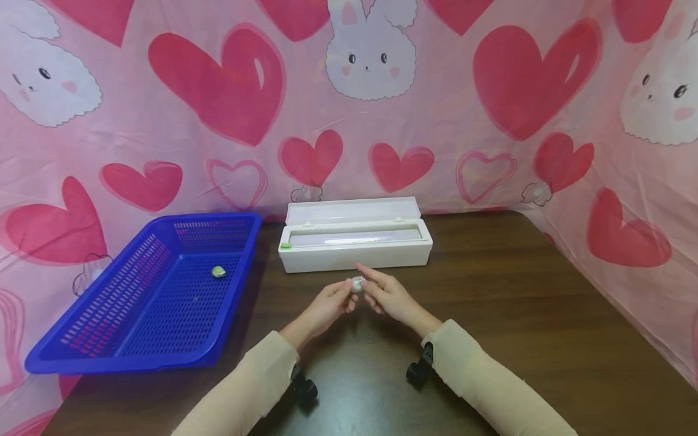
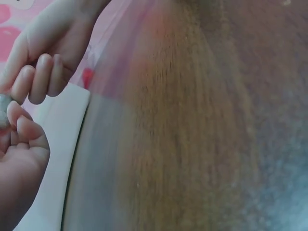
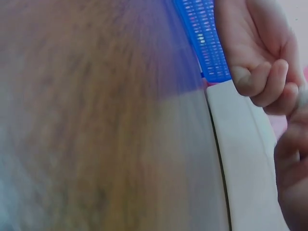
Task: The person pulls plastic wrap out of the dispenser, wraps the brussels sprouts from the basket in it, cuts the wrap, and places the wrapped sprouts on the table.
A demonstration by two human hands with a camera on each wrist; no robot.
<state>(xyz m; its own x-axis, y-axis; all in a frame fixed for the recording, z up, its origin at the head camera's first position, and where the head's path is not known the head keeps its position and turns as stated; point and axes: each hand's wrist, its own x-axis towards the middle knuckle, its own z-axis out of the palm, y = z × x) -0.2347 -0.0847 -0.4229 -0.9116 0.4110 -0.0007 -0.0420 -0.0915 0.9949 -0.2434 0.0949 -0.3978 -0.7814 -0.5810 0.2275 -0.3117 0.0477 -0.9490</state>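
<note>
A small round whitish thing, seemingly wrapped in clear film, is between my two hands in front of the white box. With thumb and fingers my left hand pinches its left side. My right hand holds it from the right; the index finger stretches out past it toward the box. In the left wrist view the round thing shows only partly at the edge. Just behind the hands stands a long white cling film dispenser, its lid raised, with a green slider at the left end.
On the left sits a blue perforated plastic basket, with one small yellow-green round thing inside. Dark wooden table extends around the hands. A pink curtain with hearts and rabbits hangs behind.
</note>
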